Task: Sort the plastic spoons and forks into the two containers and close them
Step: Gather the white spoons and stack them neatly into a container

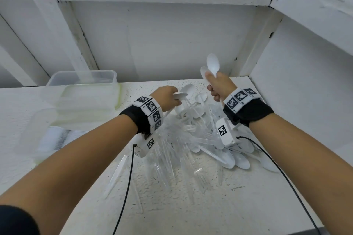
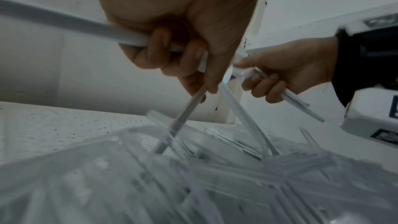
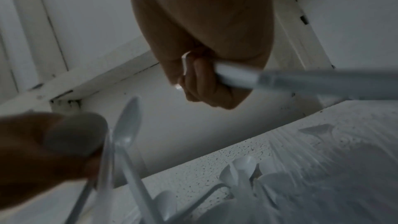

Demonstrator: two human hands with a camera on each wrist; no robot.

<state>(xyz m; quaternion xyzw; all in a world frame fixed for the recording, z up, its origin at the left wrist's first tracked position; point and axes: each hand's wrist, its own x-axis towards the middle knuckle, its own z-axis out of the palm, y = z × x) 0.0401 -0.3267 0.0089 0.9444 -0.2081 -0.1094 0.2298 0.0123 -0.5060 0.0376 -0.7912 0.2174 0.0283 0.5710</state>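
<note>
Left hand [image 1: 166, 99]: curled round white spoon handles, low over the heap | Right hand [image 1: 219, 87]: fisted on a bunch of spoons [image 1: 212, 66], bowls upward | Pile of spoons and clear forks [image 1: 200, 139]: on speckled table [image 1: 191, 206], under both wrists | Open container [image 1: 84, 79]: back left, lids [image 1: 80, 99] in front | White wall behind.

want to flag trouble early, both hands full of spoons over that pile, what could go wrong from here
1. The right hand grips several white spoons in a loose fan; one could slip out back into the mixed pile.
2. The left hand pulls spoons from tangled cutlery, so a clear fork may be dragged along.
3. The containers sit far left; spoons could drop in transit.
</note>
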